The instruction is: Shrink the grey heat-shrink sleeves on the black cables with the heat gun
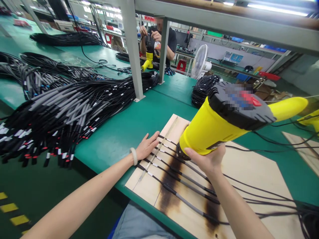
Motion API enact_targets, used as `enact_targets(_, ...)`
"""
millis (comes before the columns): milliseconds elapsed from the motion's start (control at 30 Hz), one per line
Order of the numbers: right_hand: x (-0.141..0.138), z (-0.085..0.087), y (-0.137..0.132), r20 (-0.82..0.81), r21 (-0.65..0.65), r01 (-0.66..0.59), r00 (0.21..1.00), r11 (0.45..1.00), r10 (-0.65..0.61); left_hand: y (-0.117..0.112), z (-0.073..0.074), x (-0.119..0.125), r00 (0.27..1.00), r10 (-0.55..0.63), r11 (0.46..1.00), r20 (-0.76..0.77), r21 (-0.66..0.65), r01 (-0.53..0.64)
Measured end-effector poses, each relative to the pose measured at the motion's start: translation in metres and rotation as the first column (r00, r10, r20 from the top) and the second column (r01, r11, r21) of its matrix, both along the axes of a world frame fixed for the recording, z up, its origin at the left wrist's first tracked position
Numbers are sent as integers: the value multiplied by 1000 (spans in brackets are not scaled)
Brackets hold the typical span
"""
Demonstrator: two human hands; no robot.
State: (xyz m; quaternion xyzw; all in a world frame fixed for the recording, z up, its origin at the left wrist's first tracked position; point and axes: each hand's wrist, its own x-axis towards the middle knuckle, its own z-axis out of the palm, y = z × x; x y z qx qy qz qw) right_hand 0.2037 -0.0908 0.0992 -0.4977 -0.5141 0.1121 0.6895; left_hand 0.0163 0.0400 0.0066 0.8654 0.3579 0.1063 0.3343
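A right hand [204,160] clamped around a yellow heat gun [224,124] hovers over cables [185,177] on a scorched board [249,172], the open left hand [147,146] resting on its edge.

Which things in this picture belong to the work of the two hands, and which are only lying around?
In the work: left hand resting on black cables on a scorched wooden board; right hand holding a yellow heat gun.

Lying around: black cable bundles on the green workbench; white electric fan; red stool.
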Motion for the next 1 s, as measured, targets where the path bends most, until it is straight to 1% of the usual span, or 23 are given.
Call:
enact_targets(67,-1,1,0,-20,0,-63,998,998,63,0,0,0,1000,4,1000,-1,0,-4)
enact_targets(200,-2,3,0,-29,26,-31,999,999,32,0,0,1,1000,2,1000,-2,-1,-2)
enact_targets(300,-1,3,1,-29,41,-84,996,996,86,0,-1,1,1000,3,1000,-2,0,-3)
enact_targets(400,1,3,2,-26,69,-78,996,995,80,0,-1,0,1000,5,1000,0,3,-5)
enact_targets(500,2,3,1,-18,47,-121,992,992,122,1,-1,0,1000,5,1000,1,5,-5)
enact_targets(533,2,3,1,-2,37,-112,994,993,112,1,-1,0,1000,6,1000,0,5,-6)
enact_targets(600,3,4,2,47,40,-30,999,999,28,1,-2,0,1000,8,1000,-2,7,-8)
enact_targets(667,6,6,7,86,76,54,994,996,-61,1,-2,0,1000,6,1000,-2,10,-6)
enact_targets(733,10,9,15,90,126,94,990,987,-106,2,-3,1,1000,3,1000,-3,12,-3)
enact_targets(833,16,11,24,50,161,117,991,980,-127,2,-3,0,1000,5,1000,-4,14,-5)
enact_targets(1000,16,14,27,20,120,84,996,989,-87,2,-4,-1,1000,3,1000,0,21,-3)
